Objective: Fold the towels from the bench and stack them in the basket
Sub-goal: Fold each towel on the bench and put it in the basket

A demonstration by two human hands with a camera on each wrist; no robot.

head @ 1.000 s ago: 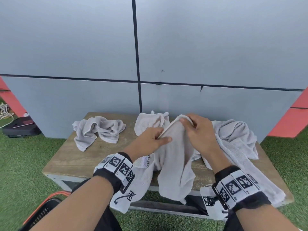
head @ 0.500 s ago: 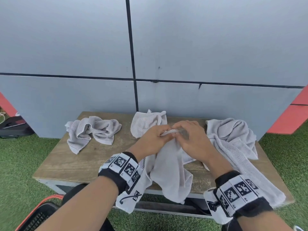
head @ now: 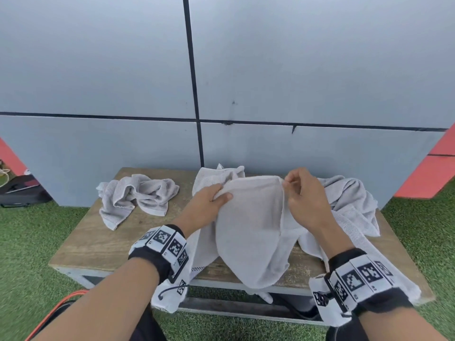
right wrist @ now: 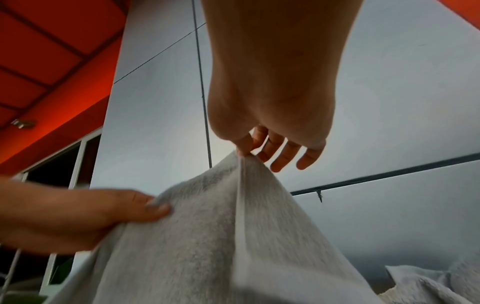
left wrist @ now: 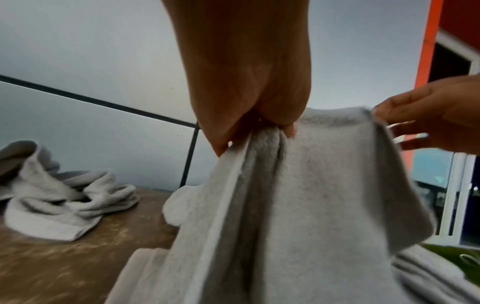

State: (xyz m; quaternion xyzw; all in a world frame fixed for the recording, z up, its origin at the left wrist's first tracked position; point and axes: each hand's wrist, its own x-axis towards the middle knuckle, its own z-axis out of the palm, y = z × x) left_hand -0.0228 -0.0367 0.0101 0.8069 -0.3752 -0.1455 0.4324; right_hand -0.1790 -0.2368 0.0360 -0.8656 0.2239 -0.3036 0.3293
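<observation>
I hold a light grey towel [head: 251, 225] above the wooden bench [head: 98, 239], its top edge stretched between both hands. My left hand [head: 211, 200] grips the towel's left top corner [left wrist: 259, 139] with curled fingers. My right hand [head: 299, 193] pinches the right top corner [right wrist: 241, 158] between thumb and forefinger, the other fingers spread loose. The towel hangs down past the bench's front edge. The orange rim of the basket [head: 66, 299] shows at the lower left on the grass.
A crumpled grey towel [head: 138, 195] lies on the bench's left part. Another crumpled towel [head: 349, 200] lies at the right, and a further one [head: 216, 173] behind my hands. A grey panelled wall [head: 221, 82] stands right behind the bench. Green turf surrounds it.
My hands were together at the towel's top edge; they have moved apart, spreading the edge wide and lifting it slightly.
</observation>
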